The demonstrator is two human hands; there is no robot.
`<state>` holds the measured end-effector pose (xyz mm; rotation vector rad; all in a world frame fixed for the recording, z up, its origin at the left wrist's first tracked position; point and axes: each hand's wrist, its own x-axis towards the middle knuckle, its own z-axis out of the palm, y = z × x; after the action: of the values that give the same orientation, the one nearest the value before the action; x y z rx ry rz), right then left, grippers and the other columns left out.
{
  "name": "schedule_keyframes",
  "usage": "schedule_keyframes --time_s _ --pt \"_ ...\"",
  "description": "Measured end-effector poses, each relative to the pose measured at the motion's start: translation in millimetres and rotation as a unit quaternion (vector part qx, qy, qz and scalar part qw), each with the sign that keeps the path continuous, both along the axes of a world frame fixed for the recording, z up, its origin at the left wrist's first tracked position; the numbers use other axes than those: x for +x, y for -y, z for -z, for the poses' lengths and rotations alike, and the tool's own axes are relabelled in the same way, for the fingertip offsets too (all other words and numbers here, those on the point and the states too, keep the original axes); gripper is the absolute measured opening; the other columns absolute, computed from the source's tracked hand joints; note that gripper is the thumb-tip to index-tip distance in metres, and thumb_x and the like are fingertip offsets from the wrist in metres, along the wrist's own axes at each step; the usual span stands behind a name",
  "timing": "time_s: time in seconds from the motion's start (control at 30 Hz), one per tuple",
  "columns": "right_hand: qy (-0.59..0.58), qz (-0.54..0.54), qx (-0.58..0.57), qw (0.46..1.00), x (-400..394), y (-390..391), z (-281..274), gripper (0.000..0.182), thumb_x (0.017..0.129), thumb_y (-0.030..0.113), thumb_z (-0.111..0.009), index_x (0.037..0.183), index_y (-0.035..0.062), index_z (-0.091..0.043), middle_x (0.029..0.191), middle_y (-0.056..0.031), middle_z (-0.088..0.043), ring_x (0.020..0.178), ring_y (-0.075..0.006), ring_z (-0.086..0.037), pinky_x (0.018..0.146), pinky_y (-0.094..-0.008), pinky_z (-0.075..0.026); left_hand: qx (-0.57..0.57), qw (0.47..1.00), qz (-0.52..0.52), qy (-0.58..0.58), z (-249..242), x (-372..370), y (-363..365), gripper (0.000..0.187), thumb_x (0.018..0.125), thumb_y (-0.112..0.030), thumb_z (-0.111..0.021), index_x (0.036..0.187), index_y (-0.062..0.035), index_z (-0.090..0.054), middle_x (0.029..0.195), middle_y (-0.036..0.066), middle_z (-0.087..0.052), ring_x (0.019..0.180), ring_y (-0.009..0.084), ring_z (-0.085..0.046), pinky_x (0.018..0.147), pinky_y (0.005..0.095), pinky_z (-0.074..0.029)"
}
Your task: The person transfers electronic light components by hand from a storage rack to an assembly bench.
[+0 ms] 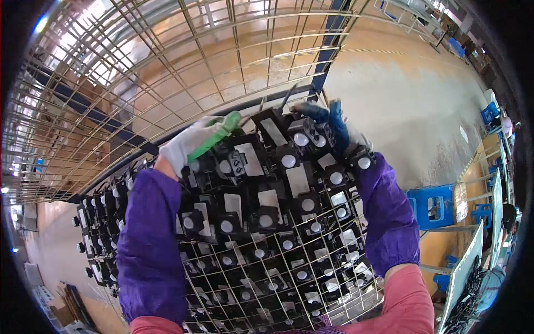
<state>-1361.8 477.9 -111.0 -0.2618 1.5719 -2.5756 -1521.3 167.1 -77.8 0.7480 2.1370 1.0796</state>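
Rows of black lamp-like units (265, 217) with white round domes and pale panels fill a wire rack (250, 312). My left hand (203, 139), in a white glove with green fingers, reaches over the units at the far left of the top row; its fingertips are beside a black unit, and whether they grip it is unclear. My right hand (339, 128), in a blue and white glove, is closed around a black unit with white domes (309, 133) at the far edge. Next to it a black unit with a pale panel (272, 132) leans tilted.
A tall wire mesh panel (239, 44) with dark blue posts rises beyond the units. At the right stand a blue stool (433, 207) and a workbench (467, 273) with black parts on it. Cardboard boxes (61, 133) lie behind the mesh at the left.
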Motion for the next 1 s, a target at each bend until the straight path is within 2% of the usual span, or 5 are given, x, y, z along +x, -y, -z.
schedule_keyframes --time_s 0.13,0.53,0.63,0.77,1.0 --pt "0.026 -0.015 0.066 0.997 -39.7 -12.3 36.9 0.066 0.098 0.052 -0.033 0.137 -0.0006 -0.04 0.13 -0.0135 -0.05 0.115 -0.0207 -0.049 0.101 -0.0315 -0.039 -0.224 0.969 -0.075 0.065 -85.0 54.5 -36.9 0.055 0.094 -0.038 -0.054 0.133 -0.0001 -0.047 0.121 0.011 -0.057 0.103 0.0157 -0.056 0.091 0.0259 -0.043" --pt "0.112 -0.108 -0.043 0.987 15.3 47.8 -15.0 0.045 0.094 0.026 -0.056 0.129 -0.0008 -0.049 0.12 -0.011 -0.059 0.109 -0.0183 -0.057 0.099 -0.0293 -0.043 0.056 0.963 0.191 0.181 -9.0 37.3 -19.4 0.052 0.091 -0.021 -0.053 0.138 -0.0017 -0.041 0.132 0.013 -0.053 0.115 0.0188 -0.051 0.099 0.0281 -0.039" --pt "0.078 -0.126 0.082 0.986 37.6 64.4 -5.8 0.046 0.093 0.014 -0.055 0.135 -0.001 -0.043 0.124 -0.0103 -0.057 0.113 -0.0156 -0.055 0.1 -0.0286 -0.043 -0.239 0.946 0.215 0.032 -48.0 87.0 -24.0 0.059 0.088 -0.03 -0.06 0.139 -0.0074 -0.04 0.123 0.016 -0.058 0.106 0.0225 -0.057 0.09 0.0316 -0.047" --pt "0.29 -0.078 -0.153 0.942 90.5 105.8 -32.4 0.05 0.095 0.026 -0.055 0.135 -0.0011 -0.042 0.126 -0.0102 -0.056 0.115 -0.0141 -0.053 0.099 -0.0264 -0.041 -0.135 0.947 0.29 -0.039 -41.0 121.7 -5.1 0.068 0.078 -0.046 -0.069 0.128 -0.0044 -0.048 0.104 0.018 -0.066 0.095 0.0297 -0.064 0.085 0.0355 -0.049" --pt "0.23 -0.149 0.036 0.961 145.6 126.6 -12.1 0.079 0.085 0.052 -0.062 0.138 -0.0024 -0.039 0.133 -0.0084 -0.049 0.12 -0.0158 -0.046 0.102 -0.0305 -0.037 -0.201 0.914 0.332 -0.121 -49.4 188.7 17.7 0.086 0.067 -0.051 -0.073 0.126 0.0053 -0.046 0.11 0.025 -0.059 0.106 0.037 -0.057 0.091 0.0398 -0.045"
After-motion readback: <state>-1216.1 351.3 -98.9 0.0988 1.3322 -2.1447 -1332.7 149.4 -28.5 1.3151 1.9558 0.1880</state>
